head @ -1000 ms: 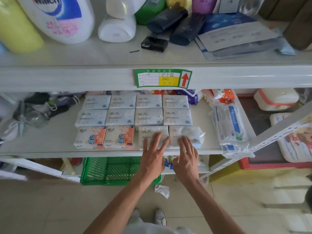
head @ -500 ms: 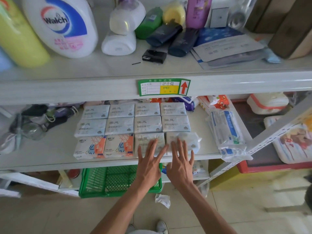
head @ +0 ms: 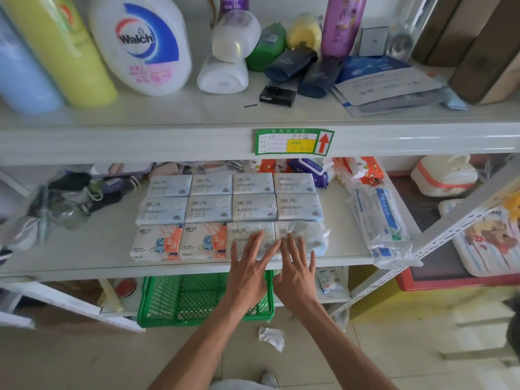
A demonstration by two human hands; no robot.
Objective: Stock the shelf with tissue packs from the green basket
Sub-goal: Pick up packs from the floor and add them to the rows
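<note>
Several tissue packs (head: 254, 207) lie flat in three rows on the middle shelf (head: 92, 263). The back two rows are pale blue; the front row has two packs with orange print (head: 157, 242) on the left and two pale packs on the right. My left hand (head: 249, 273) rests flat, fingers spread, on the third front pack (head: 247, 230). My right hand (head: 297, 273) lies flat on the fourth front pack (head: 312, 235), whose wrapper is crumpled. Neither hand grips anything. The green basket (head: 180, 301) sits on the lowest shelf below my hands and looks empty.
Large detergent bottles (head: 140, 43) and toiletries crowd the top shelf. A long plastic-wrapped bundle (head: 380, 220) lies right of the packs, bags and clutter (head: 70, 198) to the left. A crumpled scrap (head: 271, 337) lies on the floor. A red-framed case (head: 455, 282) stands at the right.
My view has tilted up and come closer to the shelves. Both hands stay flat on the two right front packs, pushed slightly further in.
</note>
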